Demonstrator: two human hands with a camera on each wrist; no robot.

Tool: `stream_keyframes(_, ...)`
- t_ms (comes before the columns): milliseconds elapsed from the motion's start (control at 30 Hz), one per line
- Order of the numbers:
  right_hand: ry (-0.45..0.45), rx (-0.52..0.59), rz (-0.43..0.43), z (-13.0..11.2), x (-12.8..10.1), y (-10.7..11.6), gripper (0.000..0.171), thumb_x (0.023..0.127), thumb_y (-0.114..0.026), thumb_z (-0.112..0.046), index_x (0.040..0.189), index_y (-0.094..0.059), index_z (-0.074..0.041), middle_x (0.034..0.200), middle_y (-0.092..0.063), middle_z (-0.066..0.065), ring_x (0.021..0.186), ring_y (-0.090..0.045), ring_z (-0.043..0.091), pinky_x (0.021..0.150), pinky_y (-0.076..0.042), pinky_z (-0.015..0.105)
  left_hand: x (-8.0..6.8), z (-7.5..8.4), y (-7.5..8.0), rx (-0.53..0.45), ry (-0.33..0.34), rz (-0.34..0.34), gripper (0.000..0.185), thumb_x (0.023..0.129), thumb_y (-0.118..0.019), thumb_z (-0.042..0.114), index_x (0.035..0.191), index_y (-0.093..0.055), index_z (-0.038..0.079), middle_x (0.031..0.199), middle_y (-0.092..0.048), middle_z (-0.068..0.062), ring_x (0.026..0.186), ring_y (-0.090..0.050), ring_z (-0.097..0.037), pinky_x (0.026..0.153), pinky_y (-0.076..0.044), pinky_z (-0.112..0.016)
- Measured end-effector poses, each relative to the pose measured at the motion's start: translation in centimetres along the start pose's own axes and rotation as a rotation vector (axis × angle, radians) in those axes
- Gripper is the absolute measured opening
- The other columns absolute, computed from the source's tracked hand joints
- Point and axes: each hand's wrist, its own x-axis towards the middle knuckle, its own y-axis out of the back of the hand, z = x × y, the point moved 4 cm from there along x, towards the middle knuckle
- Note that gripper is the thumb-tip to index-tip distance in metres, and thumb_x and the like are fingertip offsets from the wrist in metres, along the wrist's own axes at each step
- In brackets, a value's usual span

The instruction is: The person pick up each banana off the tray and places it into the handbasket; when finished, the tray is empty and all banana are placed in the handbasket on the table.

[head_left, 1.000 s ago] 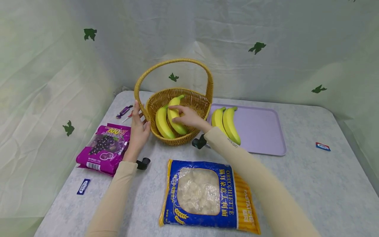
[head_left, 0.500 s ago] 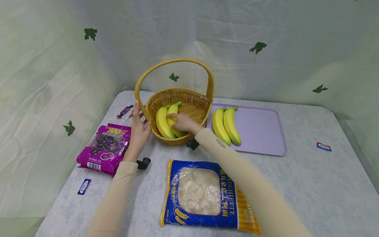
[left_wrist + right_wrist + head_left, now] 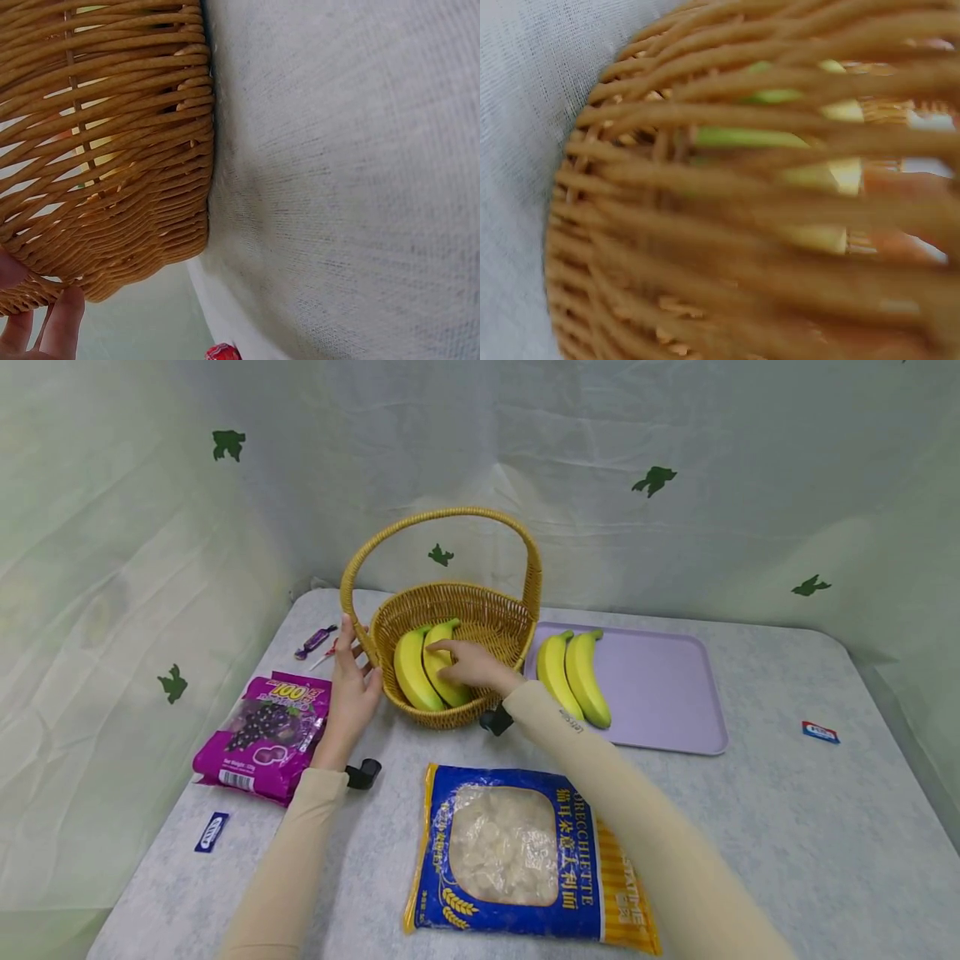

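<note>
1. Pale green cloth printed with dark green leaf shapes is hung behind a grey speckled table (image 3: 750,827).
2. The left hand (image 3: 351,687) is laid against the outer left wall of the wicker basket (image 3: 495,610), with its fingers straight and reaching up to the rim beside the foot of the handle; in the left wrist view its fingertips (image 3: 64,322) are seen touching the woven base.
3. The right hand (image 3: 471,665) is placed inside the basket, with its fingers relaxed and resting on the right-hand banana (image 3: 437,662) of two; no closed grip is seen.
4. The second banana (image 3: 411,670) is lain just beside it on the left, touching it.
5. Two more bananas (image 3: 573,677) are lain side by side at the left end of a lilac tray (image 3: 660,693), just right of the basket.
6. A blue and yellow orecchiette bag (image 3: 517,856) is lain near the front edge, between the forearms.
7. A purple grape-candy bag (image 3: 266,735) is lain left of the left wrist, with wrapped sweets (image 3: 315,642) behind it.
8. Small blue packets are lain at front left (image 3: 212,832) and far right (image 3: 820,732).
</note>
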Motion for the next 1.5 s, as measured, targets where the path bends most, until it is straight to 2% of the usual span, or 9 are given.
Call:
stream_keyframes(133, 0.027, 0.173, 0.046, 0.3, -1.1, 1.4, 0.048, 0.095, -0.058, -0.014, 0.141, -0.046, -0.011, 0.140, -0.045, 0.016, 0.115, -0.052, 0.030, 0.094, -0.047, 0.041, 0.0, 0.1, -0.1, -0.001, -0.008, 0.006, 0.083, 0.090, -0.041, -0.020, 0.151, -0.002, 0.020, 0.150, -0.013, -0.029, 0.128, -0.032, -0.048, 0.101, -0.036, -0.060)
stream_keyframes(233, 0.068, 0.358, 0.070, 0.7, -1.9, 2.5, 0.046, 0.094, -0.059, -0.011, 0.139, -0.048, -0.008, 0.137, -0.044, 0.022, 0.109, -0.056, 0.033, 0.091, -0.050, 0.047, 0.0, 0.1, -0.1, -0.009, -0.023, 0.012, 0.089, 0.089, -0.041, -0.021, 0.152, -0.003, 0.030, 0.147, -0.018, -0.032, 0.128, -0.033, -0.049, 0.100, -0.036, -0.061)
stream_keyframes(367, 0.149, 0.568, 0.095, 1.7, -3.0, 4.0, 0.042, 0.094, -0.059, -0.007, 0.135, -0.050, -0.005, 0.133, -0.047, 0.020, 0.112, -0.054, 0.035, 0.092, -0.049, 0.052, 0.0, -0.1, -0.2, -0.021, -0.041, 0.018, 0.096, 0.088, -0.042, -0.022, 0.150, -0.005, 0.043, 0.145, -0.020, -0.034, 0.126, -0.033, -0.051, 0.099, -0.037, -0.062)
stream_keyframes(467, 0.187, 0.656, 0.125, 2.7, -4.2, 5.1, 0.039, 0.094, -0.059, -0.005, 0.132, -0.051, -0.003, 0.129, -0.051, 0.016, 0.115, -0.052, 0.036, 0.093, -0.047, 0.054, 0.1, -0.2, -0.3, -0.021, -0.043, 0.014, 0.095, 0.089, -0.042, -0.021, 0.151, -0.004, 0.040, 0.146, -0.019, -0.033, 0.127, -0.034, -0.050, 0.100, -0.037, -0.061)
stream_keyframes(600, 0.171, 0.671, 0.183, 4.8, -6.1, 6.4, 0.038, 0.094, -0.058, -0.007, 0.132, -0.051, -0.001, 0.129, -0.051, 0.019, 0.112, -0.053, 0.035, 0.093, -0.047, 0.053, 0.1, -0.1, -0.4, -0.018, -0.034, 0.003, 0.089, 0.089, -0.041, -0.020, 0.152, -0.002, 0.030, 0.149, -0.015, -0.030, 0.127, -0.034, -0.049, 0.101, -0.037, -0.060)
stream_keyframes(833, 0.073, 0.692, 0.303, 10.0, -9.7, 8.1, 0.042, 0.095, -0.056, -0.008, 0.134, -0.046, 0.005, 0.124, -0.050, 0.028, 0.100, -0.056, 0.035, 0.086, -0.051, 0.048, 0.2, 0.0, -0.5, -0.014, -0.039, 0.010, 0.094, 0.088, -0.041, -0.022, 0.151, -0.003, 0.038, 0.150, -0.013, -0.030, 0.126, -0.033, -0.052, 0.099, -0.037, -0.062)
stream_keyframes(1067, -0.036, 0.683, 0.388, 14.5, -12.9, 9.2, 0.045, 0.095, -0.054, -0.010, 0.136, -0.043, 0.005, 0.124, -0.049, 0.027, 0.095, -0.058, 0.026, 0.080, -0.053, 0.034, 0.4, -3.5, -0.9, -0.009, -0.044, 0.029, 0.099, 0.088, -0.042, -0.022, 0.149, -0.003, 0.046, 0.152, -0.012, -0.027, 0.127, -0.033, -0.050, 0.099, -0.037, -0.062)
stream_keyframes(1300, -0.119, 0.608, 0.382, 17.5, -15.2, 9.4, 0.048, 0.096, -0.054, -0.014, 0.139, -0.041, 0.002, 0.128, -0.048, 0.028, 0.098, -0.058, 0.029, 0.081, -0.055, 0.032, 0.4, -4.1, -0.8, -0.013, -0.017, 0.015, 0.098, 0.090, -0.044, -0.018, 0.149, -0.003, 0.048, 0.153, -0.014, -0.020, 0.130, -0.033, -0.044, 0.101, -0.037, -0.058)
stream_keyframes(1500, -0.169, 0.492, 0.304, 18.5, -16.3, 8.8, 0.050, 0.095, -0.055, -0.015, 0.142, -0.040, -0.003, 0.129, -0.050, 0.024, 0.101, -0.057, 0.032, 0.081, -0.055, 0.033, 0.2, -4.0, -0.5, 0.013, -0.006, 0.016, 0.097, 0.090, -0.043, -0.018, 0.149, -0.002, 0.048, 0.152, -0.015, -0.020, 0.130, -0.034, -0.043, 0.100, -0.038, -0.057)
